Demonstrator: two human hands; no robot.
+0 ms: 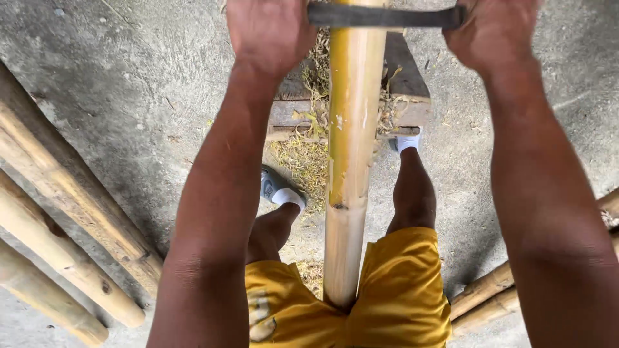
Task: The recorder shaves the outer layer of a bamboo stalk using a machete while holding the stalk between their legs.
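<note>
Between the person's knees, a long bamboo pole [351, 148] leans away onto a low wooden block [412, 96] on the concrete floor [129, 96]. Left hand [271, 29] and right hand [493, 29] are each closed around one end of a flat dark scraping blade [383, 16] lying across the pole at the far end. For clean scraping, I think both hands should press equally and keep the blade square to the pole. Shavings [306, 161] lie below; more poles [64, 206] rest left.
</note>
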